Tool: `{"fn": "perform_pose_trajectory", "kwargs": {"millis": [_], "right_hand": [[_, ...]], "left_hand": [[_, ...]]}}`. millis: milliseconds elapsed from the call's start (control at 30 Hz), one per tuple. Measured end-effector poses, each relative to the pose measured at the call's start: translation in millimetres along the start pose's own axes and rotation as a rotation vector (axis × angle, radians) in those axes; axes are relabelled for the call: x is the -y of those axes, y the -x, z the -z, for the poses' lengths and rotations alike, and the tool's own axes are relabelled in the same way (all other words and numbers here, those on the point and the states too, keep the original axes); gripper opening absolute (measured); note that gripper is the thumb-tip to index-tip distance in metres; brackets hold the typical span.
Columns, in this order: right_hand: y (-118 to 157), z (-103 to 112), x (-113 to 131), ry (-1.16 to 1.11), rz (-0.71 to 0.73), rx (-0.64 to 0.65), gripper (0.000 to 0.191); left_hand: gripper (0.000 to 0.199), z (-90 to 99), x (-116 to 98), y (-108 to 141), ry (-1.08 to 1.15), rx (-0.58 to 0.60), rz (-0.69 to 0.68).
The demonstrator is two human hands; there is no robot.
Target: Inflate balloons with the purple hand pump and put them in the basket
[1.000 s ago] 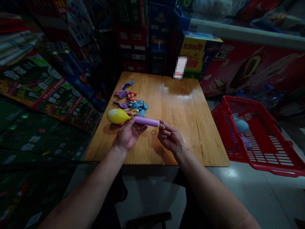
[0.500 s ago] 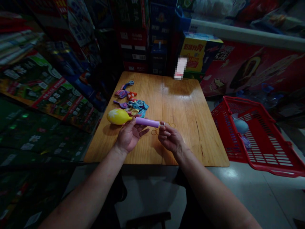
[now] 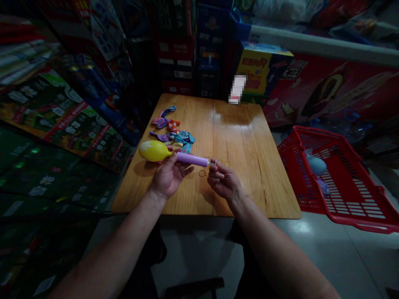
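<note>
A yellow balloon (image 3: 153,150) with a pale pattern, partly inflated, sits on the left end of a purple hand pump (image 3: 192,159). My left hand (image 3: 167,177) pinches the balloon's neck where it meets the pump; its other fingers are loosely spread under the barrel. At the opposite end, my right hand (image 3: 223,179) grips the pump's handle (image 3: 213,163), close to the barrel. Just behind the balloon lies a pile of limp, colourful balloons (image 3: 182,138). Several thin rubber bands (image 3: 202,173) rest on the wood below and beyond the right hand.
The pump is held above a wooden table (image 3: 240,137). On the floor to the right, a red basket (image 3: 352,182) contains a light blue balloon (image 3: 316,165). Stacked green cartons (image 3: 46,182) stand on the left, and a yellow and blue box (image 3: 258,68) behind the table.
The balloon looks very slightly fuller and reaches a little further left. Both hands keep nearly the same place and hold.
</note>
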State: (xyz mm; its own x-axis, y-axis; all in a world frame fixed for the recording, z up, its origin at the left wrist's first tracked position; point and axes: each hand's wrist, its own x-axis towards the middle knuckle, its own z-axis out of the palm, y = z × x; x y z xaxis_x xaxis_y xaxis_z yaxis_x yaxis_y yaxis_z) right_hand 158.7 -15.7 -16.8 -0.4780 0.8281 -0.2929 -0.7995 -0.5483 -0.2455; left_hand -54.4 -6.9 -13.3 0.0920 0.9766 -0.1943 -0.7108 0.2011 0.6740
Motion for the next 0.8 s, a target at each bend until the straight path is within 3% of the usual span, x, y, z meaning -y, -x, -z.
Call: {"fn": "perform_pose_trajectory", "kwargs": {"millis": [167,300,433,500,633,800], "right_hand": [[-3.3,-2.5,-9.4,-0.025,-0.020,-0.072,0.007],[2.9,-7.7,7.8,0.000,-0.014,-0.062,0.008],[8.6,-7.1,21.7,-0.016,0.053,-0.014,0.010],[7.6,-5.1,18.0,-0.013,0.042,-0.011,0.010],[0.2,-1.4,-1.8,-0.012,-0.029,-0.055,0.007],[-3.5,-3.3,-5.6,-0.057,-0.015,-0.050,0.005]], "left_hand": [[0.025,-3.7,9.8,1.6,0.029,-0.018,0.025],[0.022,2.6,-2.3,-5.2,0.062,-0.033,0.015],[0.025,8.6,-13.6,-8.3,0.051,-0.070,-0.105],[0.026,7.3,-10.9,-5.5,0.044,-0.052,-0.103],[0.028,-1.2,5.5,2.6,0.027,0.014,0.046],[0.025,-4.1,12.1,-0.9,0.054,-0.021,0.021]]}}
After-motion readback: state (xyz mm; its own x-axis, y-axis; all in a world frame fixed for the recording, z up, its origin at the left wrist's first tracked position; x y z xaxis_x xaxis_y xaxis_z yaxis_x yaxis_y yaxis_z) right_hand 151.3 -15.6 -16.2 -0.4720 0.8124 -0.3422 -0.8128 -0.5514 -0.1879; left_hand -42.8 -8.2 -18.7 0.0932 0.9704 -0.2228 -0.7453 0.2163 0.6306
